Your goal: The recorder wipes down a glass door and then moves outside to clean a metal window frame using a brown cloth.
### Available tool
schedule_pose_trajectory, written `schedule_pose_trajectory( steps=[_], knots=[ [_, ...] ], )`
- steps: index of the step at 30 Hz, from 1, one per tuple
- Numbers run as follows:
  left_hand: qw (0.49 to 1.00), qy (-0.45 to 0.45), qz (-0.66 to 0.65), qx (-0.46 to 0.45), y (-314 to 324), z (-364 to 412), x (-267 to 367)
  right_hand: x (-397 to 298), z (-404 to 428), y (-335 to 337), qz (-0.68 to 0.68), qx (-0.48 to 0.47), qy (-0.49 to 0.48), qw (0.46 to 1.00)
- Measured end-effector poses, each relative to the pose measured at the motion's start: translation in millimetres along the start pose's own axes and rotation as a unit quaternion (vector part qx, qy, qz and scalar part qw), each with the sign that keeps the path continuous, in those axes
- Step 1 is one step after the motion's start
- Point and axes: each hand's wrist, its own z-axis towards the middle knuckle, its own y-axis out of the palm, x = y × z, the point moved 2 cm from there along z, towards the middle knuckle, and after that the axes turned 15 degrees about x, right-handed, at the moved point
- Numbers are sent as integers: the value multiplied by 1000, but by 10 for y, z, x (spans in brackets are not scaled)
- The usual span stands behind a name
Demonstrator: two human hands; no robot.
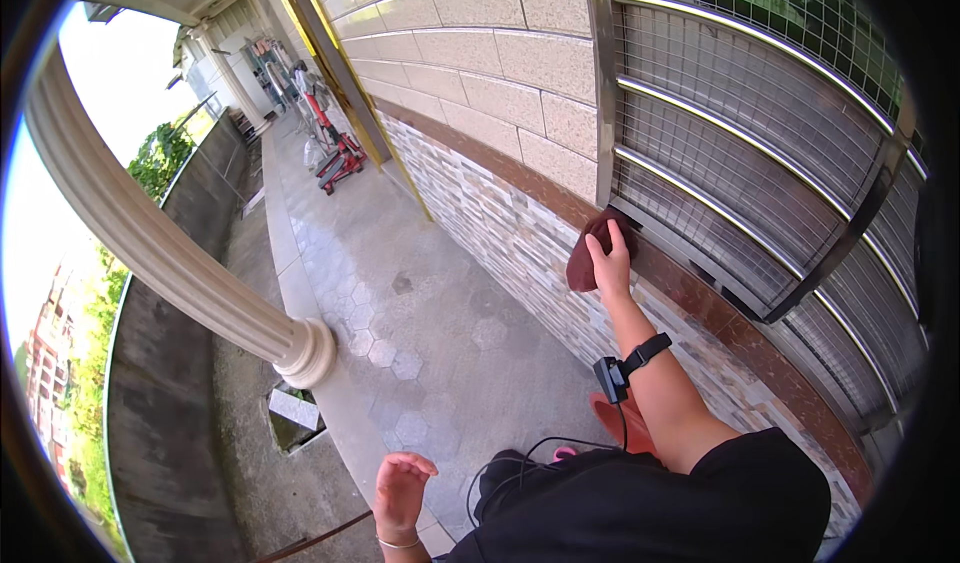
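Observation:
A dark maroon cloth [583, 264] is in my right hand [612, 257], which presses it to the brown stone ledge [679, 281] at the lower left corner of a barred window [739, 150]. Part of the cloth hangs over the ledge's front, against the stone-strip wall. My left hand [401, 488] is raised at the bottom of the view, fingers loosely curled and apart, with nothing in it. A strap with a small black device [613, 379] and a cable sits on my right forearm.
A red-orange plastic bucket or basin [630, 422], partly hidden by my arm, stands by the wall. A fluted column [195, 240] rises at left beside a low concrete wall [172, 413]. Red exercise equipment [334, 143] stands farther along the tiled walkway [450, 323].

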Motion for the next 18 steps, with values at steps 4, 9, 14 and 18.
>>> schedule_pose_trajectory(
  steps=[4, 9, 14, 18],
  knots=[
    [999, -36, -40, 6, -295, 576, 12, -537, 259, 272, -4, -13, -114, 993],
    [995, -48, -49, -69, -363, 1693, 16, -1814, 763, 579, -6, 86, -349, 933],
    [981, -76, -46, -174, -156, 2783, 99, -2985, 1408, 855, -169, 223, -573, 771],
    [960, -129, -74, -237, -155, 3393, 123, -3336, 1794, 1028, -315, 255, -591, 697]
  ],
)
